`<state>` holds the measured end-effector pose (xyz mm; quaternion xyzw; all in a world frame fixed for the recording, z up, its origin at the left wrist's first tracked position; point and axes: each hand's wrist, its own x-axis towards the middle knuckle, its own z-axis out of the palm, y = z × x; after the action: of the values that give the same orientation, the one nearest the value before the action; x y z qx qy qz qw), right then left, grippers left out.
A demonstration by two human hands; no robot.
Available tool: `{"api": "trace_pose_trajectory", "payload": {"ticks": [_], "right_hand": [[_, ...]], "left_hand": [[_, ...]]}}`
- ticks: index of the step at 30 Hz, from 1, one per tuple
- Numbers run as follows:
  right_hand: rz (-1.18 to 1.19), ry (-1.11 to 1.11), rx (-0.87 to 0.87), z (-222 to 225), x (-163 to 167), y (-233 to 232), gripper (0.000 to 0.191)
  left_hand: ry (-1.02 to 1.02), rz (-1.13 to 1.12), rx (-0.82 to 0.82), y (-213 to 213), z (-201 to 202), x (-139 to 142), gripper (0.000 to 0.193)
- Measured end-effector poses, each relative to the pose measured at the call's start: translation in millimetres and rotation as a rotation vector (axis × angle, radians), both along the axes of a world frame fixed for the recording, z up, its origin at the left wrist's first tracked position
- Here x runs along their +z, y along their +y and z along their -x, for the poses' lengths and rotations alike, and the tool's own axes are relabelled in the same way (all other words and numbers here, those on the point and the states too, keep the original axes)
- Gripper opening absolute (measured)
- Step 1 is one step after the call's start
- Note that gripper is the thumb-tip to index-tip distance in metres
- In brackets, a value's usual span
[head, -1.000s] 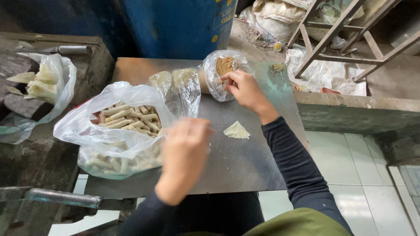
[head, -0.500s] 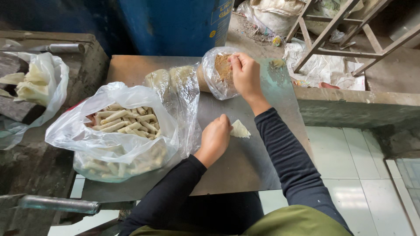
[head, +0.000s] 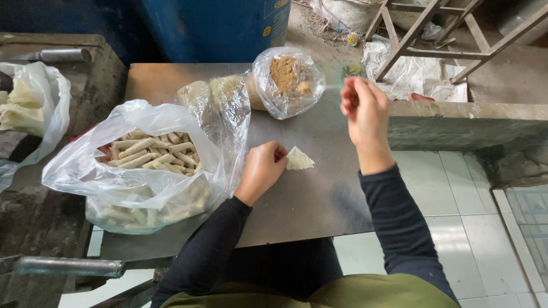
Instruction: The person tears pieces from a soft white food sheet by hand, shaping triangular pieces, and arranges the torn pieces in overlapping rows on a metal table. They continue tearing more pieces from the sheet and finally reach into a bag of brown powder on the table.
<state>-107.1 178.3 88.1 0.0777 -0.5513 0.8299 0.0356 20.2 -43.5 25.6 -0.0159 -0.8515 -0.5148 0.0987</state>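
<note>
Left hand: the left hand is down on the bench, fingers curled in, fingertips pinning the edge of a small pale wrapper.
Wrapper: folded to a rough triangle, lying flat on the metal, just right of the left hand and touching it.
Right hand: the right hand is up in the air above the bench's far right side, fingers bunched together at the tips; whether it has a pinch of anything I cannot tell.
Filling bag: a clear bag of brown crumbly filling sits at the back of the bench, mouth open, just left of the right hand.
Rolls: a big clear bag of pale finished rolls fills the left side, close beside the left forearm.
Beyond: a blue drum stands behind the bench.
</note>
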Motion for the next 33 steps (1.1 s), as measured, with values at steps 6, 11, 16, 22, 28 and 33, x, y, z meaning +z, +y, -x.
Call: {"api": "trace_pose_trajectory", "payload": {"ticks": [6,11,16,22,28,33], "right_hand": [[-0.029,-0.177,0.084,-66,-52,40,0.02],[-0.167,-0.248,0.132,-89,-90,44,0.022],[-0.245,-0.143,0.156,-96,-98,41,0.021],[-0.541,0.178,0.125,-120,-81,34,0.016],[-0.888,0.639,0.111,-149,-58,29,0.04],[-0.929,0.668,0.049,-158,-53,30,0.042]], "left_hand": [[-0.019,-0.029,-0.025,2,6,-11,0.019],[-0.102,-0.082,-0.014,4,11,-16,0.022],[-0.143,-0.09,-0.013,3,14,-16,0.023],[-0.116,-0.068,-0.014,0,13,-13,0.022],[-0.156,-0.096,-0.001,-3,11,-13,0.023],[-0.127,-0.12,-0.014,-4,8,-13,0.023]]}}
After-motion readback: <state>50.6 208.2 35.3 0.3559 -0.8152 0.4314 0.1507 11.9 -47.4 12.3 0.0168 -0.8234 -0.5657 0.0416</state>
